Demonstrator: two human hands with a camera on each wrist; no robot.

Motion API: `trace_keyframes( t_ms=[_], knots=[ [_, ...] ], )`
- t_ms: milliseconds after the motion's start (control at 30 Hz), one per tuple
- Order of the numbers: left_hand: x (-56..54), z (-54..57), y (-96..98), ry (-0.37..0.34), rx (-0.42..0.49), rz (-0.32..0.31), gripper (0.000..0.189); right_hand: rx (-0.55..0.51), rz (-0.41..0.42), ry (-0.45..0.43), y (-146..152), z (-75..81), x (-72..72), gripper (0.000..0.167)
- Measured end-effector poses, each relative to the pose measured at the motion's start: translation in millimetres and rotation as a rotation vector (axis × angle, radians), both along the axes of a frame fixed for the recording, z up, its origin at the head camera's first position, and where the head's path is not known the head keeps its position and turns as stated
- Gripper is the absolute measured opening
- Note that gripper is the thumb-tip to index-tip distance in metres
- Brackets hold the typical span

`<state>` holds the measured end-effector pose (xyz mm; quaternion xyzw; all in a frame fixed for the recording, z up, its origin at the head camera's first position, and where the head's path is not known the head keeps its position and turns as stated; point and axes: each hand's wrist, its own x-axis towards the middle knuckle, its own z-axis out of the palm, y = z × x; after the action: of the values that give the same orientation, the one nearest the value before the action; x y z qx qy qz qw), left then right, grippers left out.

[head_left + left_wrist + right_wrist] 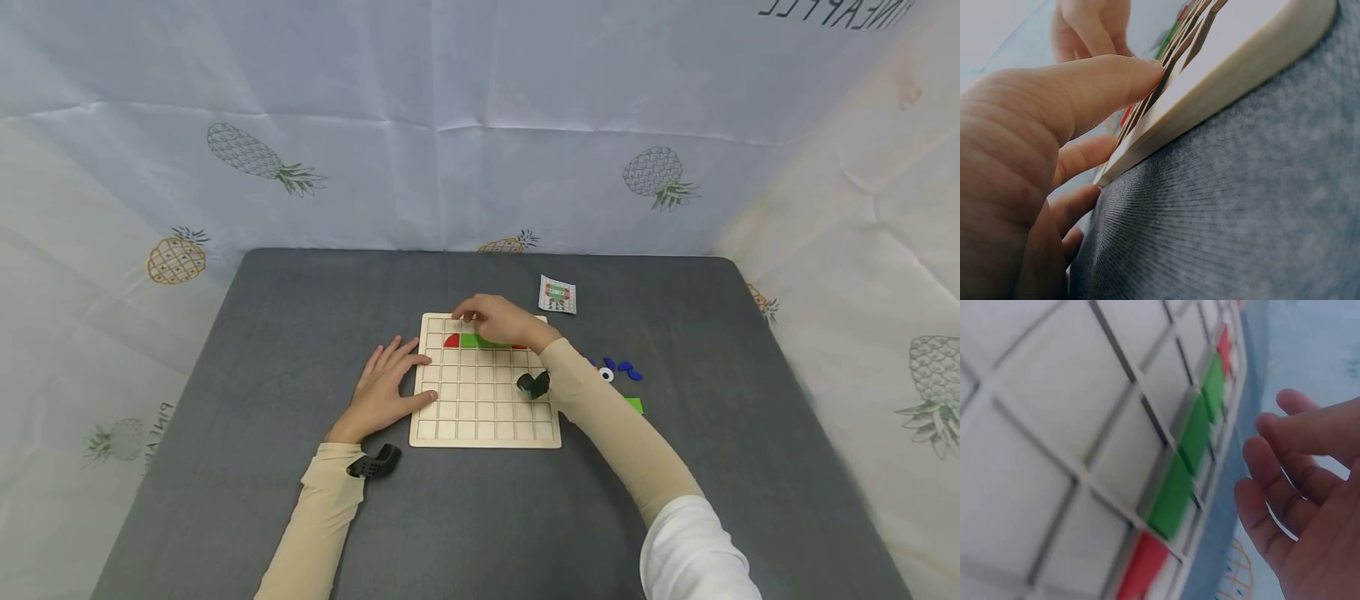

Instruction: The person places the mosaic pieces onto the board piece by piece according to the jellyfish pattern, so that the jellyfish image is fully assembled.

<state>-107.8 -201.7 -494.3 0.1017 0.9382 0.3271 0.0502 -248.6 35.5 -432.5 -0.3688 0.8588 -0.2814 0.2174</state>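
Note:
A pale wooden grid board (476, 408) lies on the grey table. Along its second row from the far side sit a red quarter-round tile (452, 341), several green tiles (1194, 434) and another red tile (1142, 565) at the near end in the right wrist view. My left hand (382, 392) rests at the board's left edge, fingers spread, with thumb and forefinger on the rim. Over the far rows hovers my right hand (502, 320), its fingers loosely bent. In the right wrist view no piece shows between those fingertips, which are apart from the tiles.
A printed pattern card (557, 296) lies beyond the board's far right corner. Right of the board, partly behind the right forearm, are several blue pieces (628, 367), a white ring (606, 374) and a green tile (634, 405). A pineapple-print cloth (450, 183) hangs behind the table.

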Motion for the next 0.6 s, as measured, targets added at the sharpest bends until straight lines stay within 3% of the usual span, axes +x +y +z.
trace_keyframes(
  t_ms=[400, 600],
  knots=[
    [1.3, 0.0, -0.4, 0.002, 0.003, 0.004, 0.062, -0.072, -0.083, -0.088, 46, 40.6, 12.6, 0.031],
    [0.7, -0.2, -0.3, 0.004, -0.003, -0.003, 0.062, -0.065, -0.132, -0.082, 75, 53.7, 22.4, 0.029]
  ],
)
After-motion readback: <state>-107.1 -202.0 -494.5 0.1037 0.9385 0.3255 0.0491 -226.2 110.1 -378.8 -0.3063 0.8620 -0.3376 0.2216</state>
